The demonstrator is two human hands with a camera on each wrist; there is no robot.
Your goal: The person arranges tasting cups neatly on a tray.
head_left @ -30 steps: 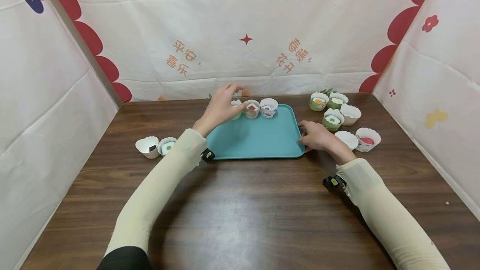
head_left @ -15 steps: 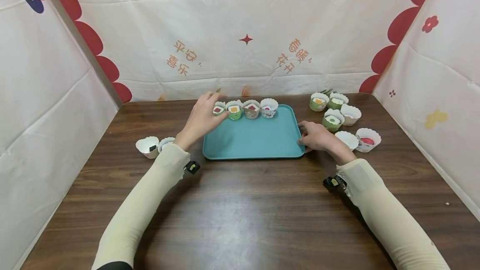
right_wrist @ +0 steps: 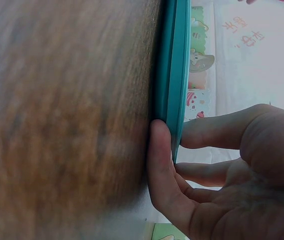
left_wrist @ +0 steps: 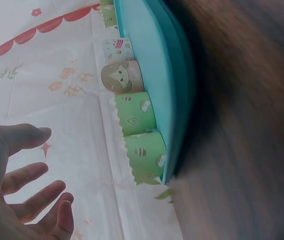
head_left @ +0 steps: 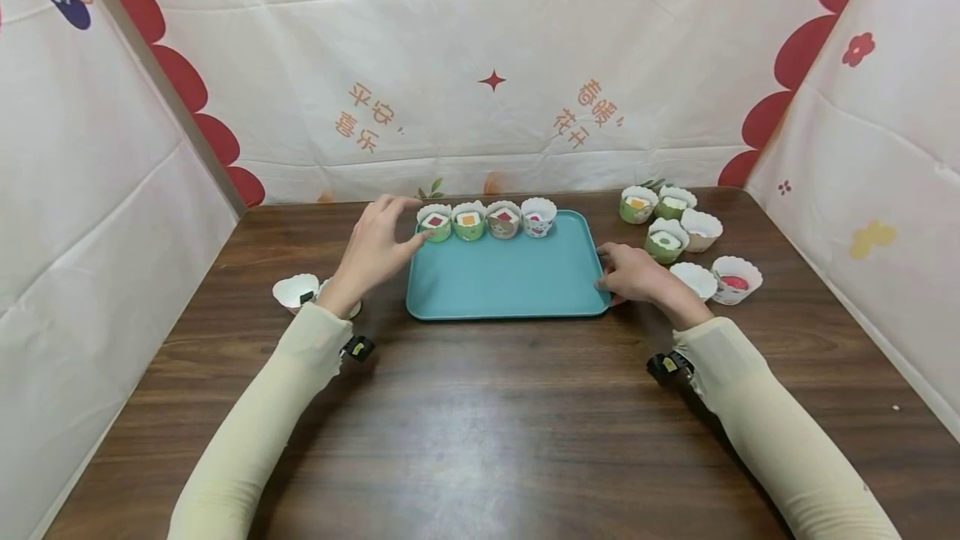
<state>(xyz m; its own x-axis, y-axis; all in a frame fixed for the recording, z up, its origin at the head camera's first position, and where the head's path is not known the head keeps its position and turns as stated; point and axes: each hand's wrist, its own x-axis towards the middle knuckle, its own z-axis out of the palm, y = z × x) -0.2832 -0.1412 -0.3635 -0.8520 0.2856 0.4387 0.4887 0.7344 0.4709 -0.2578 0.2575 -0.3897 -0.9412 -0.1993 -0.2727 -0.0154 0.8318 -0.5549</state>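
Note:
A teal tray (head_left: 510,277) lies on the table with a row of several paper baking cups along its far edge. The leftmost is a green cup (head_left: 435,223) holding a white piece with a red square. Beside it stands another green cup (head_left: 469,221) with an orange square, then a brownish cup (head_left: 503,220) and a white patterned cup (head_left: 538,217). My left hand (head_left: 375,248) hovers just left of the row, thumb and fingers spread, apart from the cups in the left wrist view. At the tray's right edge, my right hand (head_left: 632,271) pinches the rim between fingers and thumb.
More paper cups stand right of the tray, among them a green cup (head_left: 666,240) and a white cup with red filling (head_left: 735,280). Left, a white cup (head_left: 296,292) sits beside one partly hidden by my left wrist. A printed cloth (head_left: 480,132) walls the table's back.
My left hand has moved left, away from over the row of cups, uncovering the two green ones. The right hand stays on the tray edge.

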